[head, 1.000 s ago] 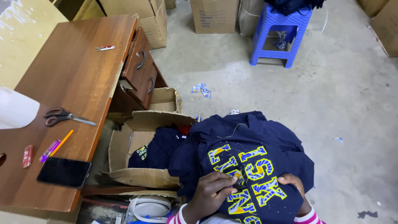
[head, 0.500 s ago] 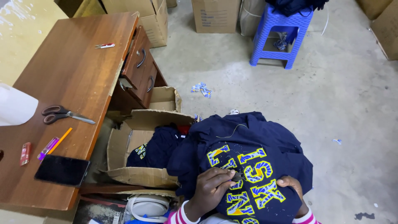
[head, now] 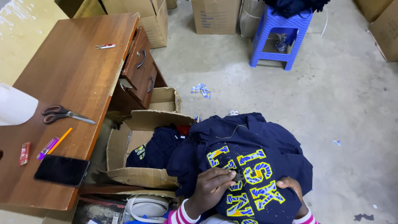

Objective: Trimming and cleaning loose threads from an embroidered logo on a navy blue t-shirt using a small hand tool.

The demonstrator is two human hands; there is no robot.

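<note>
Head view: the person sits with a navy garment (head: 248, 157) bunched on the lap, yellow-and-blue lettering facing up. The left hand (head: 213, 182) has its fingertips pressed together, pinching a small dark tool (head: 238, 177) against the lettering; what kind of tool it is cannot be told, too small. The right hand (head: 290, 186) lies on the garment's right side, fingers curled over the cloth and holding it down, not pinching anything visible. A loose thread (head: 232, 132) trails across the upper fold.

Just left of the lap sits an open cardboard box (head: 141, 166) with more navy garments inside. Further left is the wooden counter (head: 78, 79), carrying scissors (head: 64, 115), an orange pencil (head: 60, 140), a black phone (head: 61, 170) and a small red item (head: 25, 152). A blue plastic stool (head: 277, 35) stands well apart on the concrete floor (head: 348, 103).

Risks, as a judgement: the tool tip could snag or cut the lettering or cloth if the garment slips, since it is bunched and only the right hand steadies it. The left fingertips sit right at the tip, so a slip could nick them. The garment could also slide off the lap onto the dusty floor
</note>
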